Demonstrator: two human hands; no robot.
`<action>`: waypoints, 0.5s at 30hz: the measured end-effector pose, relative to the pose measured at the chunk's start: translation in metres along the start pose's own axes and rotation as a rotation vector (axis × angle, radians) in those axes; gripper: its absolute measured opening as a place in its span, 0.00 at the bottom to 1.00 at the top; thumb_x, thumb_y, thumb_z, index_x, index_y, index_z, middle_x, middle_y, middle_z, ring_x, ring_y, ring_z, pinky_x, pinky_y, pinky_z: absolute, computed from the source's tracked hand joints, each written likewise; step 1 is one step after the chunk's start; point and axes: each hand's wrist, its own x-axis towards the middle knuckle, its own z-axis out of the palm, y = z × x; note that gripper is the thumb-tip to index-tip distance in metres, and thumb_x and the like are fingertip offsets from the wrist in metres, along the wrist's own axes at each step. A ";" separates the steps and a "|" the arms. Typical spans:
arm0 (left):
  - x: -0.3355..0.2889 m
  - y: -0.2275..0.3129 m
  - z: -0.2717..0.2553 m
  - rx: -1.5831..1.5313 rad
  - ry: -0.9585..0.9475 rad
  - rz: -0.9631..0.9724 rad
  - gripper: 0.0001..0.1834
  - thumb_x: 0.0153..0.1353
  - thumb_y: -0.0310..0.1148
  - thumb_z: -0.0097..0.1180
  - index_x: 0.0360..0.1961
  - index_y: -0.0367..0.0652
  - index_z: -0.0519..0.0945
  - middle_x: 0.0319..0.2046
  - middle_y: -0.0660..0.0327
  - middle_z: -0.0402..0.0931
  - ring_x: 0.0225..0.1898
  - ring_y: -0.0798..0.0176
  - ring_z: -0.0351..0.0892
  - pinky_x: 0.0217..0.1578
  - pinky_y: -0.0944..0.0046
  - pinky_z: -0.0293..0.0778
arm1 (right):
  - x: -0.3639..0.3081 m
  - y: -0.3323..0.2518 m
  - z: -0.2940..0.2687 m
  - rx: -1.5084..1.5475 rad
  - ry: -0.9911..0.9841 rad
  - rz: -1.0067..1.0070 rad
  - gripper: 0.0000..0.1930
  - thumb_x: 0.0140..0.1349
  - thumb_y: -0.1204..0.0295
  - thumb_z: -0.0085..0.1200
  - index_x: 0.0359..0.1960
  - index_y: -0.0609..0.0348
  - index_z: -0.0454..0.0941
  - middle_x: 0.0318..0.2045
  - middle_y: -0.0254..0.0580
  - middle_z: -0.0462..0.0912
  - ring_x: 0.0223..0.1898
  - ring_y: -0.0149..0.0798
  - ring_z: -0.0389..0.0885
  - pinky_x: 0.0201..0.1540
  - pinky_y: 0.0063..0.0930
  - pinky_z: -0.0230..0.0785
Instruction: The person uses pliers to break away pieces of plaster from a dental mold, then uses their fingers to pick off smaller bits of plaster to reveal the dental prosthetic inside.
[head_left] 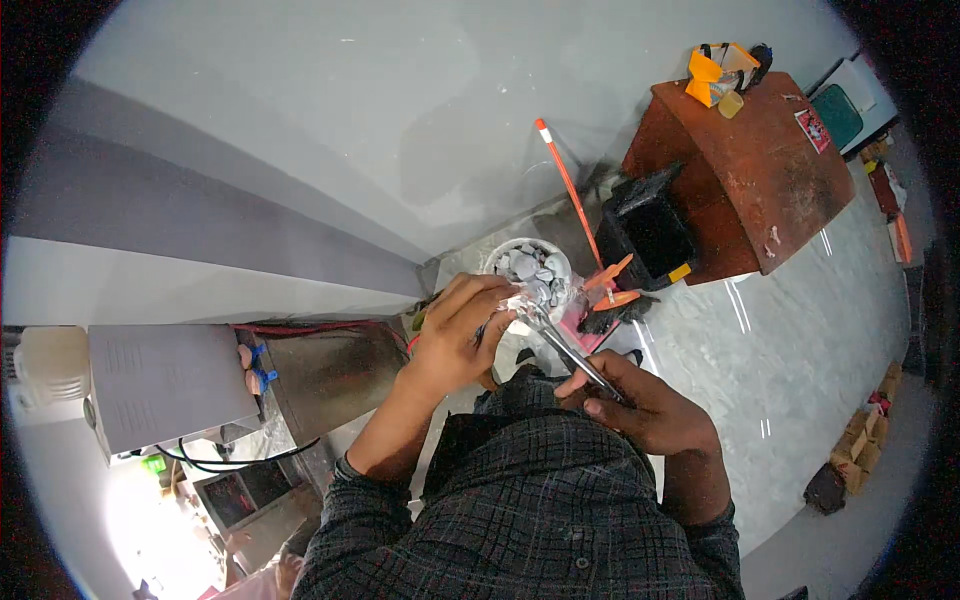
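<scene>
My right hand (645, 400) is closed round the handle of a long, shiny metal tool (572, 352), which slants up and left across my front. Its bright head lies by the fingertips of my left hand (463, 328). The left fingers are pinched together around something whitish and shiny; whether it is part of the tool or a separate piece, I cannot make out. Just beyond both hands stands a white bucket (491, 262) filled with grey and white crumpled scraps (524, 264). My left hand hides part of its near side.
An orange-handled broom (568, 185) leans on the wall beside a black bin (650, 235) and a pink dustpan (572, 332). A brown desk (735, 170) at the right bears a yellow bag (712, 78). At left, a grey metal cabinet (165, 380) stands near a person (285, 572).
</scene>
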 end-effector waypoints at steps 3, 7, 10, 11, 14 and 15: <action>0.000 -0.002 -0.001 0.064 -0.013 0.067 0.14 0.51 0.19 0.64 0.41 0.34 0.81 0.39 0.52 0.79 0.38 0.50 0.79 0.38 0.57 0.77 | -0.001 0.003 -0.001 -0.059 0.012 -0.009 0.09 0.71 0.74 0.49 0.50 0.60 0.70 0.43 0.38 0.77 0.50 0.31 0.74 0.55 0.29 0.66; -0.003 -0.001 -0.004 0.154 -0.066 0.098 0.16 0.48 0.19 0.64 0.41 0.35 0.81 0.40 0.53 0.78 0.37 0.49 0.78 0.39 0.55 0.76 | -0.001 0.010 0.001 -0.155 0.082 -0.073 0.09 0.71 0.73 0.49 0.50 0.59 0.69 0.41 0.40 0.77 0.47 0.32 0.76 0.52 0.29 0.68; -0.004 0.000 -0.006 0.221 -0.093 0.100 0.13 0.51 0.20 0.63 0.40 0.36 0.82 0.39 0.51 0.80 0.37 0.46 0.79 0.39 0.54 0.76 | 0.001 0.010 0.001 -0.269 0.106 -0.078 0.09 0.70 0.72 0.50 0.49 0.59 0.69 0.37 0.43 0.78 0.43 0.35 0.79 0.49 0.31 0.70; -0.003 0.001 -0.009 0.252 -0.129 0.104 0.14 0.51 0.20 0.63 0.41 0.36 0.82 0.38 0.51 0.80 0.37 0.46 0.79 0.39 0.54 0.76 | 0.003 0.009 0.001 -0.287 0.115 -0.069 0.09 0.70 0.72 0.51 0.48 0.59 0.69 0.37 0.44 0.77 0.42 0.36 0.79 0.47 0.32 0.70; -0.001 0.002 -0.012 0.315 -0.205 0.096 0.13 0.50 0.21 0.62 0.40 0.35 0.80 0.39 0.51 0.79 0.38 0.47 0.79 0.40 0.53 0.76 | 0.007 0.009 0.000 -0.327 0.136 -0.041 0.09 0.69 0.71 0.51 0.47 0.59 0.69 0.35 0.45 0.78 0.39 0.39 0.80 0.44 0.35 0.71; -0.001 0.001 -0.012 0.314 -0.209 0.083 0.13 0.50 0.21 0.63 0.39 0.34 0.80 0.39 0.51 0.79 0.39 0.47 0.79 0.41 0.53 0.76 | 0.008 0.008 0.000 -0.333 0.144 -0.033 0.09 0.69 0.71 0.52 0.47 0.59 0.69 0.35 0.46 0.78 0.39 0.41 0.81 0.43 0.36 0.71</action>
